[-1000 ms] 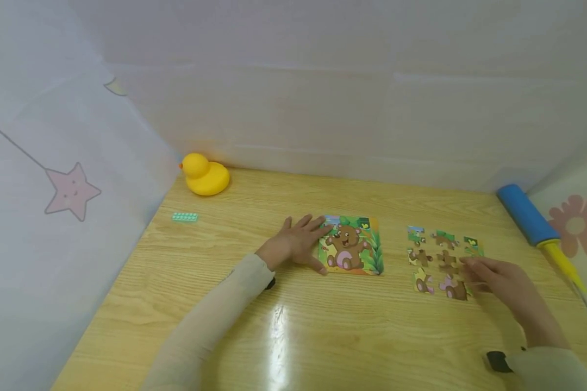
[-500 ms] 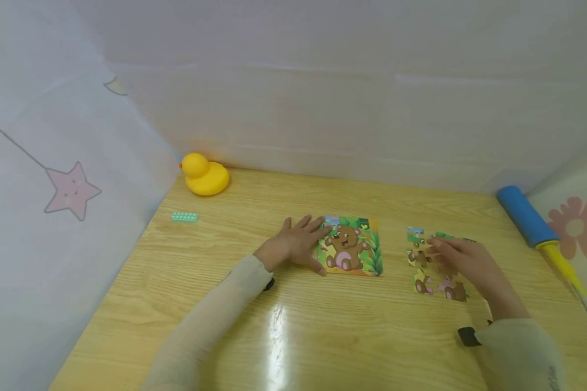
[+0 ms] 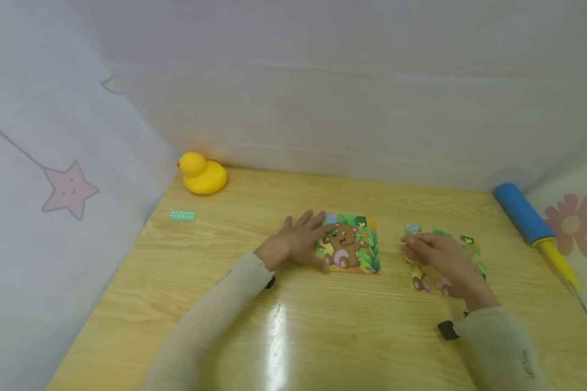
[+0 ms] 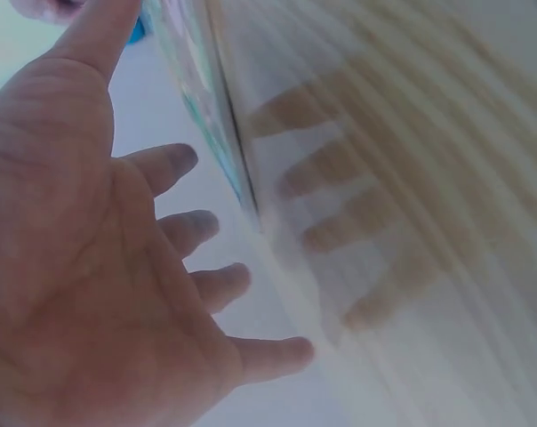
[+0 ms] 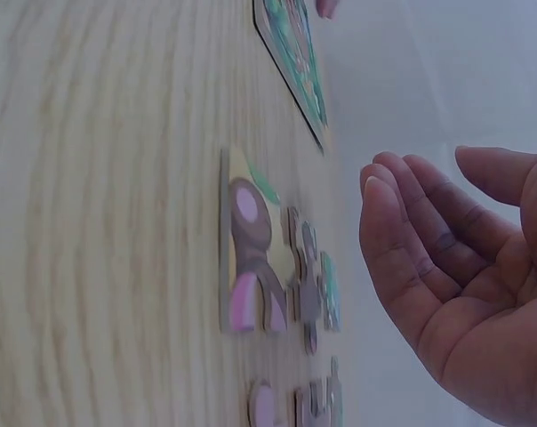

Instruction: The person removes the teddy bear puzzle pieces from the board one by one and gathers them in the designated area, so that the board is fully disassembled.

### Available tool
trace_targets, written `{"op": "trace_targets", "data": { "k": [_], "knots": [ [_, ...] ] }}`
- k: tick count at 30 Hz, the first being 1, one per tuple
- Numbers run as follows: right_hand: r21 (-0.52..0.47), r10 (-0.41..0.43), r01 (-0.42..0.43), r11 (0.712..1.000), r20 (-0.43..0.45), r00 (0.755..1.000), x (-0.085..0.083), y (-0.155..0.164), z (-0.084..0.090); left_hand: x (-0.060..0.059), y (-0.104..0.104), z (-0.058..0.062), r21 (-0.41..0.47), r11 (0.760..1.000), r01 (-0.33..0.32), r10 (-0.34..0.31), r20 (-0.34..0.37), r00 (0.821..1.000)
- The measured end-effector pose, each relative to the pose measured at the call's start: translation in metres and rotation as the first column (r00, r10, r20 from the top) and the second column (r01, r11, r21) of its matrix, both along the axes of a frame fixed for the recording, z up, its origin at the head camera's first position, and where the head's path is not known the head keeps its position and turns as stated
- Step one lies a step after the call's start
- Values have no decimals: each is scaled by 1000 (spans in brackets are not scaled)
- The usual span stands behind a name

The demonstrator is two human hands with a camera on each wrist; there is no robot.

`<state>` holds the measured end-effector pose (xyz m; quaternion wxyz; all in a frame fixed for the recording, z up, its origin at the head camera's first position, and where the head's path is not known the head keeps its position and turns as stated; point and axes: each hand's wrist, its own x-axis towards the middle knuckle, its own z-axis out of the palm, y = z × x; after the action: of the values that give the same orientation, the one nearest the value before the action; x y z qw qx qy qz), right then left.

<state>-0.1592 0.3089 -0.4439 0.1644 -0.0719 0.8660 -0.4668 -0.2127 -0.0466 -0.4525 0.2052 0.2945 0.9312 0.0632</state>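
My left hand (image 3: 293, 241), fingers spread, lies along the left edge of a square bear picture board (image 3: 359, 244). In the left wrist view those fingers (image 4: 220, 289) are straight and reach past the board (image 4: 217, 107). To the right of the board, loose jigsaw pieces (image 3: 417, 281) are laid out in rows. My right hand (image 3: 437, 258) is over the left part of these pieces and hides several of them. Its fingers bend loosely, with nothing visible between fingers and thumb in the right wrist view. A bear-leg piece (image 5: 251, 267) lies on the table below that hand (image 5: 468, 276).
A yellow rubber duck (image 3: 203, 175) sits at the table's back left corner, with a small mint-green studded strip (image 3: 182, 215) in front of it. At the right edge lies a blue and yellow hand pump (image 3: 525, 214). Pale curtains stand behind the wooden table (image 3: 352, 336).
My right hand has moved left across the jigsaw pieces, from their right side to the left columns, uncovering the right-hand pieces. The left hand has stayed by the board.
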Motion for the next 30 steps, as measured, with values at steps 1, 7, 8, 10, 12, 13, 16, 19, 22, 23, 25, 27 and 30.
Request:
{"op": "trace_targets", "data": {
  "k": [1,7,8,10,12,13,16,19,22,23,25,27,30],
  "knots": [
    [-5,-4,4,1000,12,1000,0,-4,0,1,1,1,7,1000,7,-7,-7,1000],
    [-50,16,-14,999,36,999,-7,-25,-8,8,12,1,71,995,76,-74,-26,997],
    [-56,15,-13,998,39,999,-8,-27,-9,8,14,1,80,994,80,-78,-25,997],
    [-56,13,-10,998,43,999,-11,-32,-11,8,19,2,90,993,81,-79,-24,997],
    [-73,12,-7,997,61,998,-13,-37,-13,7,23,2,82,993,80,-78,-28,997],
    [-78,8,-3,997,67,998,-14,-39,-13,6,25,3,74,994,79,-77,-28,997],
    [-60,9,-5,998,70,997,-16,-43,-14,4,31,3,49,996,71,-70,-23,997],
    [-28,20,-19,999,54,998,-18,-47,-14,2,34,2,2,997,75,-74,-30,997],
    [-13,23,-22,1000,72,997,-16,-47,-15,1,36,1,-38,996,84,-85,-17,996],
    [-8,22,-22,1000,79,997,-16,-48,-16,1,37,1,-47,995,88,-89,-13,996],
    [3,20,-20,1000,89,996,-15,-48,-17,1,38,0,-49,995,91,-91,5,996],
    [19,23,-25,1000,79,997,-15,-49,-18,1,39,-1,-48,995,88,-88,8,996],
    [50,33,-36,998,47,998,-17,-52,-18,0,40,-1,-44,996,79,-79,0,997]
  ]
}}
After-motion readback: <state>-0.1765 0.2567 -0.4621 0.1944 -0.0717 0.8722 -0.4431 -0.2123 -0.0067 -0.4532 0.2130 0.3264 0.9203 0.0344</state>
